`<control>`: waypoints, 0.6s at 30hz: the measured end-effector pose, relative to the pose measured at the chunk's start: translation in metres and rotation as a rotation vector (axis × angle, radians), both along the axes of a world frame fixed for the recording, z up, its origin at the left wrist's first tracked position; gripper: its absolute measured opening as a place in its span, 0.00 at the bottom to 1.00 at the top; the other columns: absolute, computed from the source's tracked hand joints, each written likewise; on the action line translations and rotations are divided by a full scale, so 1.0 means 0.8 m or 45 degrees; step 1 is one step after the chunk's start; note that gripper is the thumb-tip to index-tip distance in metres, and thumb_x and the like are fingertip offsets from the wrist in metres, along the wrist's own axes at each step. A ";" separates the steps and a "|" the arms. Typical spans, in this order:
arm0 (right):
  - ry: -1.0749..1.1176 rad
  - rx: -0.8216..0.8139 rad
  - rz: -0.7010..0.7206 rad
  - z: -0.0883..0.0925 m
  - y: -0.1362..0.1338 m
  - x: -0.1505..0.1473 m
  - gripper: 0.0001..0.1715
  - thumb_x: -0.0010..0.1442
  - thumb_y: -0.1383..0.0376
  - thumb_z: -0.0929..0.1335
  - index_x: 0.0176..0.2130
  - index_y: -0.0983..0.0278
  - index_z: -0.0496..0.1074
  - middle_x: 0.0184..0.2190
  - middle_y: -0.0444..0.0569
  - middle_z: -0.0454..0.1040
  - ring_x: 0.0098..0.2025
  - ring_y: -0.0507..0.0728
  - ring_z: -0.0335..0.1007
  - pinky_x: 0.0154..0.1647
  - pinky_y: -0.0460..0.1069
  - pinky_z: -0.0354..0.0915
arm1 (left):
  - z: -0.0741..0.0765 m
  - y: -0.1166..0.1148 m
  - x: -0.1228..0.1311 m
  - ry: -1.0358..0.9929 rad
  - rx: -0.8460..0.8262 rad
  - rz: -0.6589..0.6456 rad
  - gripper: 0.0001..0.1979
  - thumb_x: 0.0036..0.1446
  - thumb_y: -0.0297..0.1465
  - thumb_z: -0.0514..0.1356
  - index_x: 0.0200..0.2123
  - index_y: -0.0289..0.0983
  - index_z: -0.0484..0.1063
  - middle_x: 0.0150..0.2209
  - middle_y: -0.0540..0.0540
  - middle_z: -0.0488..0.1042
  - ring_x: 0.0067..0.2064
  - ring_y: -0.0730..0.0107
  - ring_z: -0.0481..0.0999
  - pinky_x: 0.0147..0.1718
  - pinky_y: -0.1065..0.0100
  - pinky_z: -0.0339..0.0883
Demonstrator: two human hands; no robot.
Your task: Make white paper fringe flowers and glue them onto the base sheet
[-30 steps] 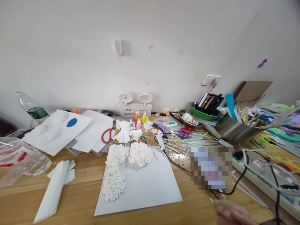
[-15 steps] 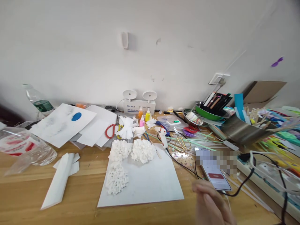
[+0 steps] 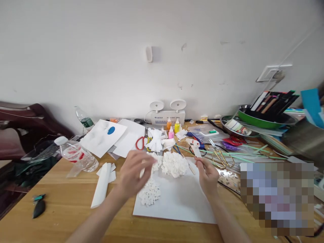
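My right hand [image 3: 208, 174] is closed around the lower end of the white glue gun's [image 3: 194, 145] handle, at the right edge of a white sheet [image 3: 181, 202]. Over the sheet's left side hovers my left hand [image 3: 134, 173], slightly blurred, its thumb and fingers apart and nothing visible in them. It partly covers one cluster of small white paper pieces [image 3: 157, 162]. A second ruffled cluster [image 3: 174, 164] sits between my hands, and a third cluster [image 3: 150, 193] lies below the left one on the sheet.
Red-handled scissors [image 3: 140, 143], small paint bottles [image 3: 177, 126] and crumpled white paper [image 3: 155, 139] stand behind the sheet. Gold-handled scissors [image 3: 222, 158] lie to the right, near a pixelated patch. On the left are folded white paper [image 3: 101, 185] and a water bottle [image 3: 78, 157].
My view has turned left, so things sit farther right. My right hand has gone from beside the phone to the glue gun and taken hold of it. My left hand has come into view.
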State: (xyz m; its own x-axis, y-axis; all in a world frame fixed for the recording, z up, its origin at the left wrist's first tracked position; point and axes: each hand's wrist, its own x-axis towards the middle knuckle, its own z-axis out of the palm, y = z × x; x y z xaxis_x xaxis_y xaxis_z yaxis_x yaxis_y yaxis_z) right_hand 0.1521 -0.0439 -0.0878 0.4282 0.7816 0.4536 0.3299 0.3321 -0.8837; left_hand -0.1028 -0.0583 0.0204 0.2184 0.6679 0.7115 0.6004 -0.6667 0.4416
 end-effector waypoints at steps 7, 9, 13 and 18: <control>-0.164 0.011 -0.025 -0.006 -0.010 0.008 0.11 0.55 0.63 0.62 0.31 0.65 0.71 0.24 0.46 0.69 0.27 0.54 0.65 0.30 0.49 0.61 | -0.049 0.142 0.014 0.625 -0.665 0.429 0.12 0.53 0.31 0.54 0.40 0.39 0.70 0.40 0.44 0.73 0.47 0.57 0.67 0.46 0.56 0.56; -0.233 0.039 -0.007 0.000 -0.010 0.005 0.10 0.55 0.64 0.62 0.31 0.65 0.71 0.23 0.46 0.69 0.27 0.54 0.65 0.30 0.49 0.61 | -0.061 0.166 0.018 0.659 -0.741 0.448 0.11 0.50 0.31 0.58 0.39 0.39 0.71 0.35 0.45 0.74 0.44 0.58 0.68 0.46 0.55 0.57; -0.255 0.074 0.030 0.006 -0.009 0.002 0.10 0.55 0.65 0.61 0.30 0.65 0.70 0.22 0.46 0.69 0.26 0.54 0.65 0.29 0.48 0.60 | -0.074 0.188 0.023 0.664 -0.854 0.472 0.13 0.54 0.34 0.55 0.42 0.34 0.67 0.41 0.44 0.70 0.43 0.64 0.69 0.43 0.56 0.62; -0.227 0.031 0.035 0.004 -0.009 0.005 0.11 0.55 0.64 0.61 0.31 0.65 0.71 0.23 0.46 0.70 0.25 0.54 0.65 0.29 0.48 0.61 | -0.075 0.199 0.014 0.540 -0.898 0.515 0.14 0.57 0.33 0.53 0.45 0.34 0.64 0.45 0.42 0.67 0.43 0.66 0.69 0.40 0.58 0.66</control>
